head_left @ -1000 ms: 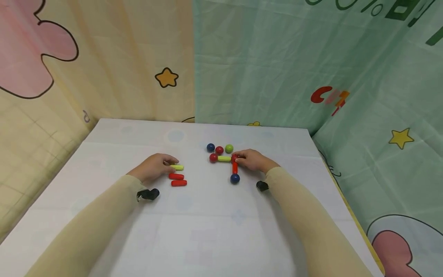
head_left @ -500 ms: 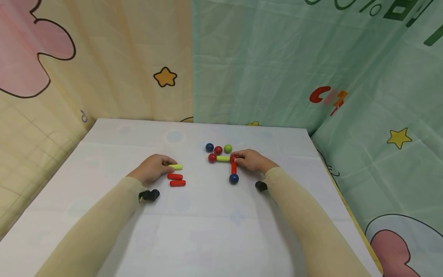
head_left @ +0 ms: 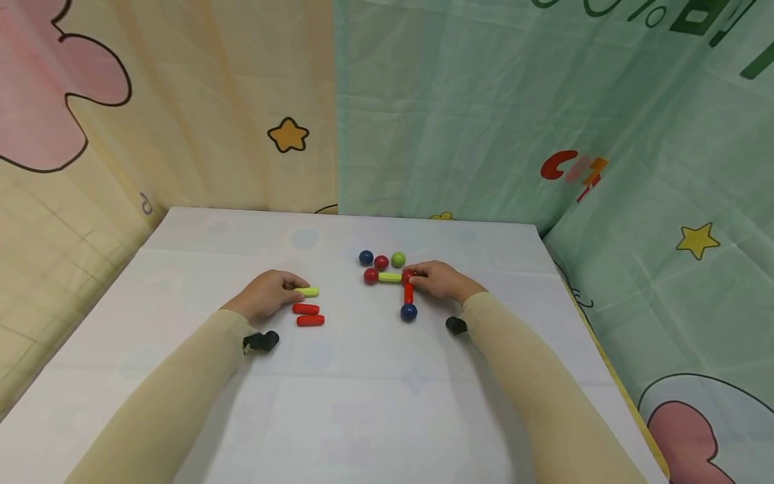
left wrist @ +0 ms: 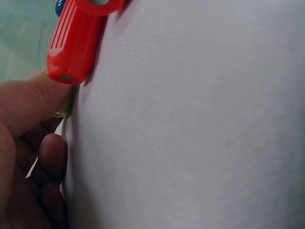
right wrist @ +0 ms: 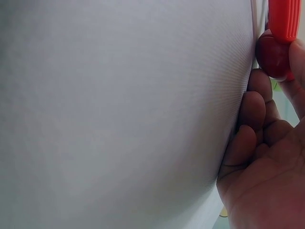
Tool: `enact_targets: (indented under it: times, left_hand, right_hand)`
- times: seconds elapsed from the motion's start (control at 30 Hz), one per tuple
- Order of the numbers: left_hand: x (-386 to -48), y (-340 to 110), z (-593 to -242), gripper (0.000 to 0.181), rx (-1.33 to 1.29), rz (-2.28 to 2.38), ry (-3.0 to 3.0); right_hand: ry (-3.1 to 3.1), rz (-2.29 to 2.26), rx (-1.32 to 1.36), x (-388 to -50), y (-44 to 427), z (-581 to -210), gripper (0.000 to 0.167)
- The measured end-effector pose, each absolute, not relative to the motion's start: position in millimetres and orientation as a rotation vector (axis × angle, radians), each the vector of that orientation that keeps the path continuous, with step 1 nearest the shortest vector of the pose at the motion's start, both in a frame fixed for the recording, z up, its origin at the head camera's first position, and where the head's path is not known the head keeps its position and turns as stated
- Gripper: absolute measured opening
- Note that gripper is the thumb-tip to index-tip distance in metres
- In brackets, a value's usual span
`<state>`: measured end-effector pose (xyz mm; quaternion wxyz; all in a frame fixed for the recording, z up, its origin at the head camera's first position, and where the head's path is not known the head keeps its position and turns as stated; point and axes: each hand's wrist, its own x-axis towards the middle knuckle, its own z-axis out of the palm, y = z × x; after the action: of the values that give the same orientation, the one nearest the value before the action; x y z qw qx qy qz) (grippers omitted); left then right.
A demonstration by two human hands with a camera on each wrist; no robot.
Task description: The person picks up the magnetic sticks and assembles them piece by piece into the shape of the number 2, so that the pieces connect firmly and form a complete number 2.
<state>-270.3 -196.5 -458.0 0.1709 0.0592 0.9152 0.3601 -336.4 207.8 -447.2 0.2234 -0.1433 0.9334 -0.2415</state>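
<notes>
Left hand (head_left: 267,294) has thumb and fingers closed in a pinch on near end of loose lime rod (head_left: 309,292), while right hand (head_left: 443,279) pinches red corner ball (head_left: 408,277), fingers closed around it, lime rod at 9 o'clock from that ball in head view. From corner ball, lime connector (head_left: 390,277) runs to 9 o'clock to red end ball (head_left: 371,276), red connector (head_left: 408,294) to 6 o'clock to blue end ball (head_left: 408,312). Two red rods (head_left: 310,321) lie at 6 o'clock from lime rod, on white tabletop (head_left: 363,403); green ball (head_left: 398,259) sits at 11 o'clock from corner ball.
</notes>
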Motion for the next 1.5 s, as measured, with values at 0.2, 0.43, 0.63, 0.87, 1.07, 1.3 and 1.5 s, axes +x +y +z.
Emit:
enact_targets:
  times: [0.2, 0.43, 0.63, 0.87, 1.07, 1.3, 1.5]
  left_hand:
    - [-269.3, -197.0, -458.4, 0.034, 0.169, 1.045, 2.594]
    - [-269.0, -197.0, -459.0, 0.033, 0.161, 1.087, 2.577]
    - [-269.3, -195.5, -458.9, 0.032, 0.148, 1.091, 2.570]
    - [-271.1, -194.0, -456.8, 0.033, 0.187, 1.048, 2.591]
    - [-274.3, -193.4, -453.2, 0.031, 0.185, 1.066, 2.576]
    - [-273.8, -168.7, -452.8, 0.032, 0.138, 1.236, 2.460]
    - [-271.0, -136.2, -451.4, 0.028, 0.270, 1.101, 2.540]
  right_hand:
    - [2.573, -0.678, -0.385, -335.9, 208.0, -447.9, 0.045]
    - [2.583, -0.673, -0.383, -335.0, 207.8, -448.2, 0.045]
    - [2.586, -0.668, -0.388, -335.3, 209.0, -447.9, 0.045]
    - [2.586, -0.667, -0.392, -335.0, 209.2, -447.9, 0.046]
    - [2.593, -0.656, -0.402, -335.6, 207.7, -447.8, 0.044]
    - [2.580, -0.664, -0.385, -335.0, 206.9, -446.9, 0.044]
    - [2.584, -0.653, -0.392, -336.2, 207.1, -447.1, 0.045]
